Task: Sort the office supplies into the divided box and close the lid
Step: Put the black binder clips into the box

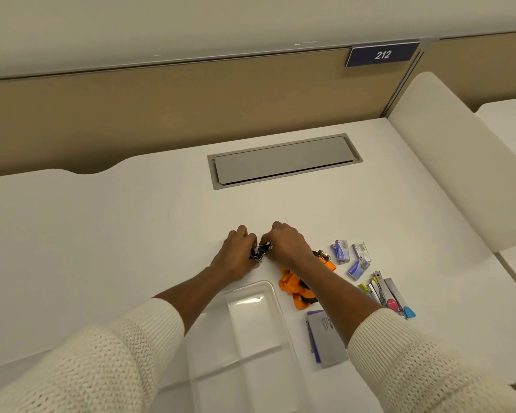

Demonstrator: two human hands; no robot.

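Note:
A clear divided box (252,338) lies open on the white desk between my forearms, its compartments holding nothing I can see. Beyond its far end, my left hand (237,251) and my right hand (286,244) are both closed around a small heap of black binder clips (260,252). Under my right forearm lies an orange lanyard (298,290). Three small purple staple boxes (352,257) sit to the right. Several clippers and staplers (388,296) lie in a row beyond them. A purple and grey card packet (325,338) rests beside the box.
A grey cable hatch (283,160) is set flush in the desk behind the hands. A tan partition (161,108) with a sign reading 212 closes the back. A white side divider (459,162) rises at the right.

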